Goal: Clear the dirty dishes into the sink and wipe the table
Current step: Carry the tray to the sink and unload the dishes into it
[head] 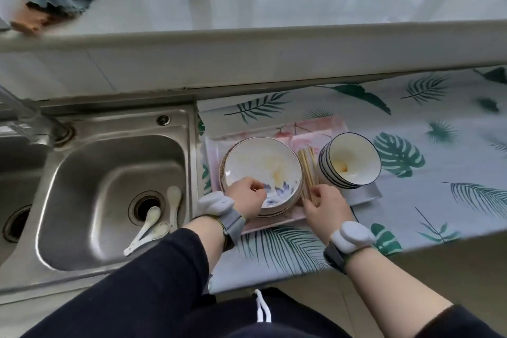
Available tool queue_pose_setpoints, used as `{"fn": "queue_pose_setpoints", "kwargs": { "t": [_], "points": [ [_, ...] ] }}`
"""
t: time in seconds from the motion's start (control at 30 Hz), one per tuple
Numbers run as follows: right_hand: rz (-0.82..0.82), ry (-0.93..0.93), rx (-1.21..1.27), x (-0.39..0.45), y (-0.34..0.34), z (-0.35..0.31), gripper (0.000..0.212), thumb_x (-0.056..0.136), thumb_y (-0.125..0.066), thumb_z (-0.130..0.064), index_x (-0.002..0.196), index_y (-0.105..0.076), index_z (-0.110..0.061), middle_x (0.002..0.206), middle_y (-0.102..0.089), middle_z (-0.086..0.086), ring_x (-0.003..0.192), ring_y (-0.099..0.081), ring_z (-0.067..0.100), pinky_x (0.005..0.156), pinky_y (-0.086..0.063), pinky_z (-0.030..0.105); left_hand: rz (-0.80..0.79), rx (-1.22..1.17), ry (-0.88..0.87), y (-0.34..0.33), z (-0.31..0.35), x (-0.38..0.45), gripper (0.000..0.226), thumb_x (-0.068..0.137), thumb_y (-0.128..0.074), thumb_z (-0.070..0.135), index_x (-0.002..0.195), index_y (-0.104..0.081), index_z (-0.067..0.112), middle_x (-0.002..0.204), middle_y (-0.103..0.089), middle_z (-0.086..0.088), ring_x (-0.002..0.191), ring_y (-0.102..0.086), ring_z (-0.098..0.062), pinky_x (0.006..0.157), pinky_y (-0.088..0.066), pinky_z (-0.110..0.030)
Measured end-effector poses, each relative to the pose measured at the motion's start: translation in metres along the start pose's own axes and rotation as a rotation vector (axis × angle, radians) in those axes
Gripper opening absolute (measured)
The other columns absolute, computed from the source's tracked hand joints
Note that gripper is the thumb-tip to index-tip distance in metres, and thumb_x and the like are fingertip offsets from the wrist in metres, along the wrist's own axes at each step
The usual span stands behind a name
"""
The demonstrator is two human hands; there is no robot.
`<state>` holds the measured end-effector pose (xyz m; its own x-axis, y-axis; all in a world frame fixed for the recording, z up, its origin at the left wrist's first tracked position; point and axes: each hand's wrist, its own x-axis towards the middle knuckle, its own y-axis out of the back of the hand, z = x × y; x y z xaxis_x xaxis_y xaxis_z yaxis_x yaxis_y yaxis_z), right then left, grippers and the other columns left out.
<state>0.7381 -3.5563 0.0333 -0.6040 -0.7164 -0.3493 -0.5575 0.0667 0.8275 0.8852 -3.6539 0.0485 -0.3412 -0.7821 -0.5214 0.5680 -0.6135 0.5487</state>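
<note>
You are pinching the near rim of the white blue-flowered plate stack [261, 170] with your left grip [247, 195] and grasping the wooden chopsticks [308, 173] just right of it with your right grip [323, 204], so be lifting both level toward the steel sink [109, 173].

Left of the left hand [247, 196], which grips the stacked plates [260, 170] on the tray [365, 192], spoons [153, 219] lie in the sink [109, 173]; chopsticks [307, 170] sit in the right hand [326, 204], stacked bowls [349, 159] just beyond.
</note>
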Motion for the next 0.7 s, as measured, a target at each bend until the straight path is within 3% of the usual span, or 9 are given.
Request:
{"fn": "queue_pose_setpoints", "kwargs": {
  "t": [0.13, 0.3, 0.5, 0.7],
  "points": [
    [-0.038, -0.077, -0.085, 0.005, -0.004, 0.021, 0.042, 0.087, -0.060, -0.033, 0.119, -0.050, -0.008, 0.122, -0.049, 0.015, 0.110, -0.052, 0.032, 0.093, -0.042, 0.034, -0.012, 0.040, 0.004, -0.024, 0.013, -0.002, 0.028, 0.090, -0.050, 0.021, 0.114, -0.063, 0.019, 0.114, -0.067, -0.002, 0.105, -0.061, -0.022, 0.087, -0.047, -0.026],
    [-0.091, -0.081, -0.113, 0.019, -0.013, 0.027, 0.078, 0.080, -0.068, -0.046, 0.135, -0.030, -0.006, 0.133, -0.038, 0.016, 0.125, -0.043, 0.031, 0.104, -0.035, 0.033, 0.012, 0.069, 0.017, -0.038, 0.020, -0.003, 0.028, 0.090, -0.050, 0.020, 0.113, -0.065, 0.018, 0.114, -0.067, -0.003, 0.105, -0.060, -0.022, 0.086, -0.045, -0.025],
    [-0.122, -0.081, -0.165, 0.033, -0.018, 0.028, 0.054, 0.088, -0.058, -0.040, 0.127, -0.040, -0.008, 0.117, -0.056, 0.015, 0.106, -0.058, 0.032, 0.084, -0.047, 0.033, 0.027, 0.092, 0.014, -0.042, 0.020, -0.003, 0.027, 0.090, -0.050, 0.022, 0.112, -0.065, 0.018, 0.113, -0.067, -0.001, 0.105, -0.060, -0.021, 0.089, -0.047, -0.027],
    [-0.186, -0.058, -0.273, 0.044, -0.016, 0.037, 0.042, 0.093, -0.048, -0.047, 0.098, -0.060, -0.007, 0.103, -0.066, 0.014, 0.095, -0.063, 0.030, 0.067, -0.039, 0.026, 0.014, 0.091, 0.013, -0.043, 0.017, 0.000, 0.028, 0.090, -0.050, 0.023, 0.114, -0.064, 0.019, 0.113, -0.067, 0.000, 0.104, -0.060, -0.020, 0.087, -0.045, -0.025]
  ]
}}
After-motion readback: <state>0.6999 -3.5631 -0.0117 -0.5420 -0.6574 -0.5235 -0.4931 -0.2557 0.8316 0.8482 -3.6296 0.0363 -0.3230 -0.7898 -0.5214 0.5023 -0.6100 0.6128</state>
